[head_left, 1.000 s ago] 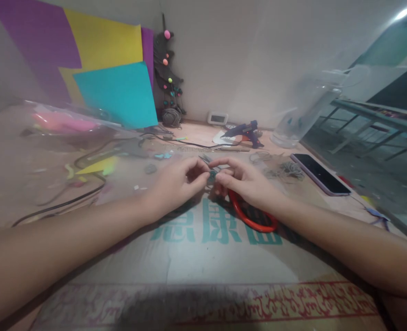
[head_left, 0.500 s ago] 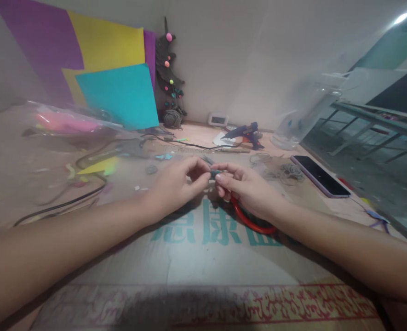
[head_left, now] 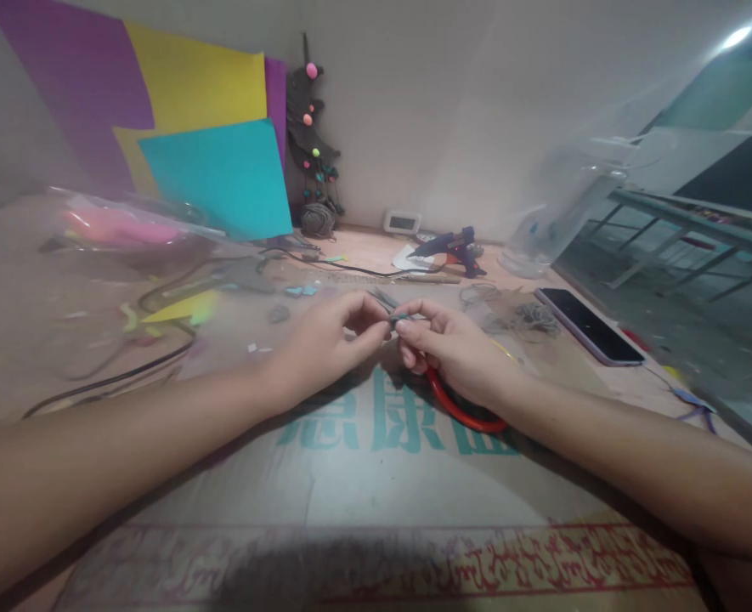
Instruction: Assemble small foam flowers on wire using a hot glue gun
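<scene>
We've L hand (head_left: 350, 327) & R hand (head_left: 452, 340) close together, thumb + index fingers of both pinching a small dark piece (head_left: 398, 320) betw. the tips, mostly hidden so we can't tell its shape. Red-handled scissors (head_left: 455, 413) show w/ loop just below R fingers, blades just past fingertips; can't tell if gripped. Rel. to fingers, we see grey string (head_left: 537, 318) & phone (head_left: 589, 326) off R, glue gun (head_left: 447, 247) farther back on desk (head_left: 363, 242).
</scene>
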`<state>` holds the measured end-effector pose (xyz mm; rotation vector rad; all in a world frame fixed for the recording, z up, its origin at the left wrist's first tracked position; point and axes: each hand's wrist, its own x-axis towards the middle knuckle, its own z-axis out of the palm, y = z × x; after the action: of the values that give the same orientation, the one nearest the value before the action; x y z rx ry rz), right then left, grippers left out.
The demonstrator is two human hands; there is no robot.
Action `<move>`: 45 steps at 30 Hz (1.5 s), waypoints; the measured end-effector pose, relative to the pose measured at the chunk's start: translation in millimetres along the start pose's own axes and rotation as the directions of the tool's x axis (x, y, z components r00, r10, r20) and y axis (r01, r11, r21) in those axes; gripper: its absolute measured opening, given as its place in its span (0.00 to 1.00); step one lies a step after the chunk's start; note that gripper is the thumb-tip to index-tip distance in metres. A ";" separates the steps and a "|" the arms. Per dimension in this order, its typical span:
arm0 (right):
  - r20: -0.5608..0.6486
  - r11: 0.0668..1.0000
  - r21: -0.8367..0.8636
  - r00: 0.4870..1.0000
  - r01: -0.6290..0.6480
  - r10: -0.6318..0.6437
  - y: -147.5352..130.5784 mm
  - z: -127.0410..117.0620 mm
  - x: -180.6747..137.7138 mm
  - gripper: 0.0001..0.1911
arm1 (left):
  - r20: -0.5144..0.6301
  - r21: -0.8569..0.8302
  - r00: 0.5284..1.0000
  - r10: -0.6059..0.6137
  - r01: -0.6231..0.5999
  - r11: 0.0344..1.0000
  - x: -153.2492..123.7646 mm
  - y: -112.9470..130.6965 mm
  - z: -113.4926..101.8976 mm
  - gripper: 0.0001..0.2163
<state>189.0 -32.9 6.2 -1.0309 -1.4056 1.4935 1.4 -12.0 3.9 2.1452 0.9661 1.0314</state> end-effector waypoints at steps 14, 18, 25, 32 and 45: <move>-0.014 1.000 -0.005 1.000 0.006 -0.006 0.1 0.9 0.1 0.17 | 0.010 -0.030 1.000 -0.028 0.028 0.999 -0.1 0.2 0.2 0.06; -0.015 0.999 -0.029 1.000 0.019 -0.019 0.6 0.3 -0.2 0.18 | 0.007 -0.052 0.999 -0.050 0.051 0.997 -0.8 -1.5 0.5 0.06; -0.037 0.997 -0.075 0.999 0.010 -0.013 0.2 1.7 -0.8 0.16 | 0.006 -0.016 1.000 -0.018 0.018 1.000 -0.4 -1.4 1.2 0.06; -0.046 0.999 -0.049 0.999 0.005 -0.007 -1.0 1.9 -1.4 0.19 | 0.032 -0.045 0.999 0.015 -0.013 0.999 -0.6 -0.5 0.3 0.06; -0.025 0.983 -0.181 0.999 -0.024 0.020 -3.1 2.1 -3.3 0.18 | 0.048 -0.135 0.996 -0.075 0.081 0.988 -0.2 4.1 -3.0 0.10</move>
<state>188.2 -36.6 9.5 -1.1746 -1.5403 1.3844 0.3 -14.1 8.4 1.9938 0.9247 0.9815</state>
